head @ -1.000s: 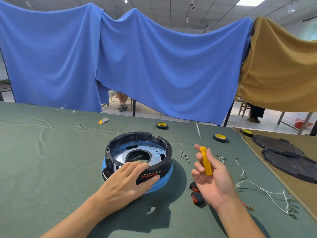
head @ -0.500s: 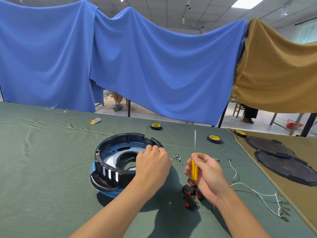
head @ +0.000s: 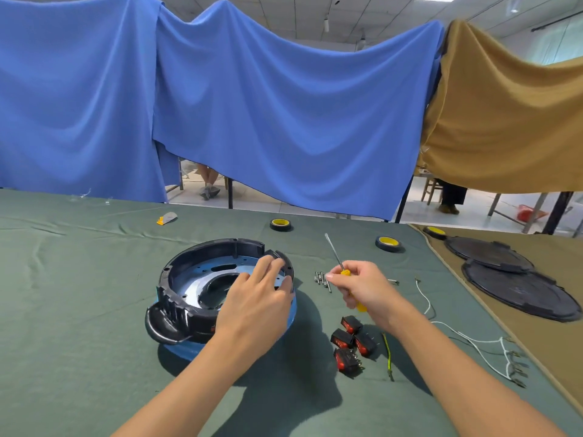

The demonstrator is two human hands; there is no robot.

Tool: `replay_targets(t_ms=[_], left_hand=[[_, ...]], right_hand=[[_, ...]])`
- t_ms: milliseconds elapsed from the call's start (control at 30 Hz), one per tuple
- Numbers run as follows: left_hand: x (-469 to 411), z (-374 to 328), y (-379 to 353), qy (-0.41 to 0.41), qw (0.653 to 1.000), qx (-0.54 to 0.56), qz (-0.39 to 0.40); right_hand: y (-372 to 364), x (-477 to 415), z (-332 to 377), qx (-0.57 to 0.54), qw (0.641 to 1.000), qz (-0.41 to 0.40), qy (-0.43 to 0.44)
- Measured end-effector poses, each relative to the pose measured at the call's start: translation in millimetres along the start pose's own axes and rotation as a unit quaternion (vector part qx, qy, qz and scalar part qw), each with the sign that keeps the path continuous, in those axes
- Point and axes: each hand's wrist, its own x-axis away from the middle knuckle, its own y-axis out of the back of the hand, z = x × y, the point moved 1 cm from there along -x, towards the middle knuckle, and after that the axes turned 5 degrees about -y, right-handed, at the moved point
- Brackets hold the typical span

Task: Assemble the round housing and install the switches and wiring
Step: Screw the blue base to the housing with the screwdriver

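Tilted now rather than upright, the screwdriver (head: 345, 272) leans its shaft toward the upper left, and the right hand (head: 362, 288) has dropped closer to the screws (head: 321, 278), fingers curled round the yellow handle. At centre left of the head view, the housing (head: 189, 279) sits on the green cloth (head: 79, 310). The left hand (head: 255, 307) lies across its right rim, fingers nearly straight and reaching inside, thumb on the outer wall. Four switches (head: 350, 342) cluster below the right hand, and white wires (head: 473, 342) trail toward the lower right.
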Motion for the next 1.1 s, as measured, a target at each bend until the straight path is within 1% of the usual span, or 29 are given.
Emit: replay_targets(t_ms=[67, 133, 200, 300, 367, 467, 633, 700, 833, 900, 1033, 1100], left_hand=[[8.4, 10.2, 0.8, -0.029, 0.998, 0.024, -0.04], [16.7, 21.9, 2.1, -0.062, 0.995, 0.048, -0.064], [24.2, 34.0, 3.9, -0.091, 0.991, 0.072, -0.072], [29.8, 46.0, 7.1, -0.111, 0.988, 0.088, -0.068], [29.9, 44.6, 9.2, -0.102, 0.987, 0.1, -0.078], [22.0, 34.5, 14.2, -0.05, 0.989, 0.113, -0.077], [1.9, 21.0, 17.1, 0.033, 0.996, 0.088, 0.005], [2.3, 17.4, 14.5, 0.054, 0.994, 0.095, 0.021], [5.1, 16.9, 10.4, 0.041, 0.997, 0.053, 0.025], [5.2, 19.4, 7.8, 0.04, 0.998, 0.05, 0.023], [2.2, 23.4, 2.6, 0.027, 1.0, 0.015, 0.007], [2.3, 21.4, -4.1, 0.003, 0.999, -0.028, -0.022]], right_hand=[[-2.1, -11.9, 0.8, 0.134, 0.989, -0.052, 0.021], [-6.1, -23.8, -2.0, 0.278, 0.955, -0.094, 0.038], [-10.2, -32.7, -7.5, 0.345, 0.932, -0.107, 0.031], [-15.3, -41.7, -15.7, 0.399, 0.908, -0.128, 0.015], [-18.5, -45.4, -19.3, 0.409, 0.9, -0.149, 0.01], [-20.2, -49.5, -22.3, 0.401, 0.9, -0.173, 0.005], [-17.9, -54.2, -21.1, 0.414, 0.895, -0.164, -0.012], [-18.2, -55.7, -20.4, 0.423, 0.892, -0.158, -0.016], [-17.3, -58.5, -20.7, 0.432, 0.889, -0.15, -0.018], [-16.7, -59.8, -19.7, 0.431, 0.89, -0.148, -0.016], [-18.1, -61.3, -16.5, 0.427, 0.893, -0.143, -0.024], [-18.9, -61.5, -15.7, 0.437, 0.888, -0.145, -0.026]])
